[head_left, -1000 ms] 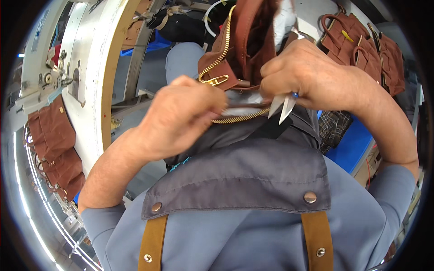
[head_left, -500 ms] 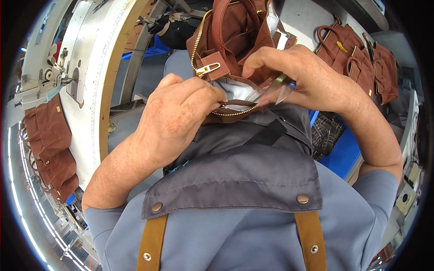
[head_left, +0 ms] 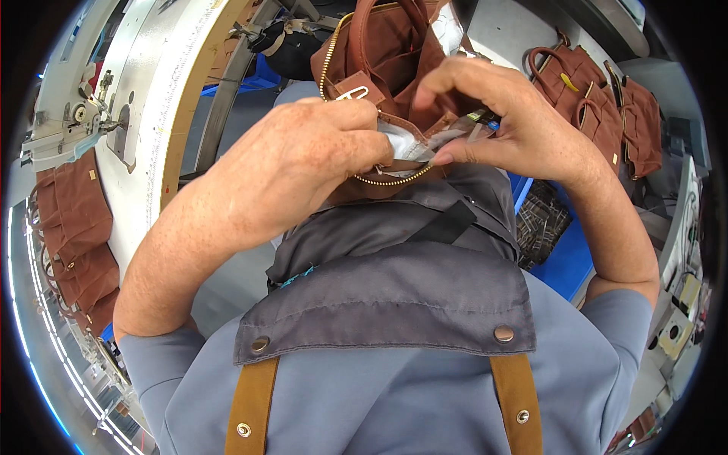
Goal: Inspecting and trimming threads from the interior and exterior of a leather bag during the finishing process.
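A brown fabric handbag (head_left: 390,68) rests in my lap, its gold zipper (head_left: 394,180) undone and its pale lining showing at the mouth. My left hand (head_left: 311,159) is closed at the left of the opening, fingertips pinching the near zipper edge. What lies deeper between those fingers is hidden. At the right of the mouth, my right hand (head_left: 508,121) has its thumb on the zipper edge and its index finger bent above. A small pointed metal tool, seemingly thread snips (head_left: 480,130) with green and blue parts, is tucked in that hand.
To the left runs a white sewing table (head_left: 155,114) with a ruler along its edge and a machine. Brown bags (head_left: 76,220) hang beyond it. More brown bags (head_left: 588,91) lie at right. A blue bin (head_left: 565,265) of small dark pieces sits below my right forearm.
My left hand has moved slightly up and right along the opening, now covering part of the zipper puller. My right hand has lifted a little, and the snips have tilted flatter.
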Demonstrator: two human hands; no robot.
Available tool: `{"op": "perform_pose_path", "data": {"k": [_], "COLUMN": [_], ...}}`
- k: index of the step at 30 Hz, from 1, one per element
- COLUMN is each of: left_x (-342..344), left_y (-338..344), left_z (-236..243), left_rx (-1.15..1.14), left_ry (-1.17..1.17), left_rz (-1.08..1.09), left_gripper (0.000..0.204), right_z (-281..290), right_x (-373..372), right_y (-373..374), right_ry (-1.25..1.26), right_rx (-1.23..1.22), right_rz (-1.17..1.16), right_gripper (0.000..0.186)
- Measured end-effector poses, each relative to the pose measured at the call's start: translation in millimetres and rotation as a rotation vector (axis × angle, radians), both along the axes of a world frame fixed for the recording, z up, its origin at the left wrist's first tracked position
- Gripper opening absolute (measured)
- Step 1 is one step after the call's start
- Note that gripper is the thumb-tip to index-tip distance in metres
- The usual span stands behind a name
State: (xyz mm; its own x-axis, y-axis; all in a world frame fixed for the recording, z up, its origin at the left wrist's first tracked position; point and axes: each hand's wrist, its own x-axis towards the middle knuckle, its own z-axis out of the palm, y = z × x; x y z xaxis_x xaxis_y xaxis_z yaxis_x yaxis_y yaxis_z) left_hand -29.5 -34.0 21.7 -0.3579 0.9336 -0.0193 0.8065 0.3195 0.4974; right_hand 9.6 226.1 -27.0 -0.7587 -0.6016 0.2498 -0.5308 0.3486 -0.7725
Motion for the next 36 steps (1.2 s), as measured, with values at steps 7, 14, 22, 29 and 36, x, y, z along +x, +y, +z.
{"op": "perform_pose_path", "data": {"k": [7, 14, 22, 29, 36], "left_x": [-21, -42, -50, -39, -48], "left_y": [4, 3, 3, 7, 0], "left_z": [-1, -6, 17, 7, -7], "left_rx": [0.088, 0.116, -0.184, -0.037, 0.064], "left_ry": [-0.029, -0.043, -0.385, -0.198, -0.284], "left_rz": [-0.058, -0.062, 0.069, 0.074, -0.021], "left_gripper": [0.013, 0.011, 0.035, 0.057, 0.028], "right_z": [2, -21, 1, -2, 2], "right_x": [26, 36, 43, 42, 36], "right_y": [-11, -24, -15, -11, -8], "right_ry": [0.539, 0.611, 0.327, 0.206, 0.168], "right_rx": [0.054, 0.217, 0.020, -0.126, -0.124], "right_rz": [-0.191, -0.271, -0.287, -0.304, -0.272], "right_gripper": [0.041, 0.016, 0.019, 0.021, 0.018]}}
